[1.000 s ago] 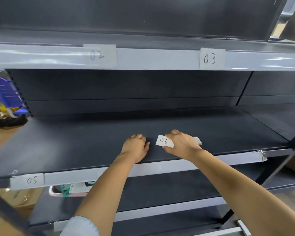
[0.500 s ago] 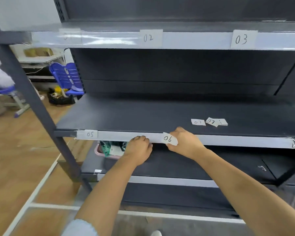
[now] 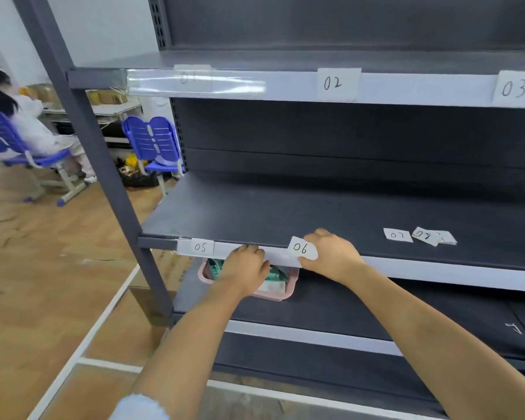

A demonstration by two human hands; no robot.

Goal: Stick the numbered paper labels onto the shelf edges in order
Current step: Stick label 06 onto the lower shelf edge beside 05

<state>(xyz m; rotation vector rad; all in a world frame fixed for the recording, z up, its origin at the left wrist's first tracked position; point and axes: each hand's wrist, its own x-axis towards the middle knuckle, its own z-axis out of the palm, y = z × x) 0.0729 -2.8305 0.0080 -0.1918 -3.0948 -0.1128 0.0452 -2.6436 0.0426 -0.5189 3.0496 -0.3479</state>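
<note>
Moved: R hand (image 3: 334, 257) w/ label 06 (image 3: 303, 248) goes from the shelf top 1 s ago down to the front strip (image 3: 437, 272); L hand (image 3: 244, 268) comes down w/ it; cam swings left, so the post (image 3: 103, 177) and floor are now in view.
R hand: fingers curled, pinching 06 by its right side; paper lies against the strip's top edge, upper corner poking above the shelf lip, lower edge curling off, so not flat yet.
L hand: fingers curled over the strip just left of 06, betw 05 (image 3: 201, 247) and 06; touching strip, holds no label. Looks like it's steadying or lifting the clear cover, can't tell which.
Done: 01 (image 3: 191, 77) (under glare, faint), 02 (image 3: 333, 83), 03 (image 3: 514, 87) on the upper strip; 05 on the mid strip at left. 04 is not in view, prob off-frame right.
In hand: 06, approx half seated, judged.
Left: 07 (image 3: 397, 235) and 08 (image 3: 423, 235) loose on the mid shelf (image 3: 285, 213), right of R hand, 08 overlapping another slip (image 3: 447, 237) w/ number unreadable. At least 3 to go after 06.
Other: pink bin (image 3: 281, 294) on the lower shelf under L hand; blue chairs (image 3: 152, 140) and a seated person (image 3: 28, 122) behind at left.
</note>
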